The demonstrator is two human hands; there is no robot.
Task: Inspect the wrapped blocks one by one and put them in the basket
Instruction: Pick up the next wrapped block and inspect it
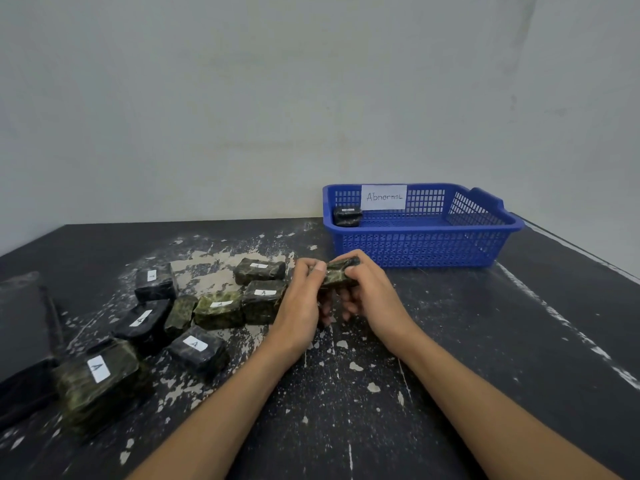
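Scuffed black surface (485, 341): 1 block (347, 216) in basket (415, 245), 8 loose blocks (218, 308) to go; left grip (300, 294) & right grip (369, 291) pinch held block (341, 271) mid-check.

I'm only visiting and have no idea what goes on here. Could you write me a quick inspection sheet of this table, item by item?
Surface: black table, coating badly worn, with pale chips and specks across the middle.
Job's things: blue basket at the far right with a paper label reading "Abnormal"; one dark block inside at its left end; eight loose blocks lying on the left, most showing white "A" stickers; one held block in front of the basket.
Clutter: dark flat object at the left edge, too blurred to identify.
Grips: left hand and right hand hold the held block, one at each end.
Cables: nothing seen.
Surroundings: plain pale wall behind.
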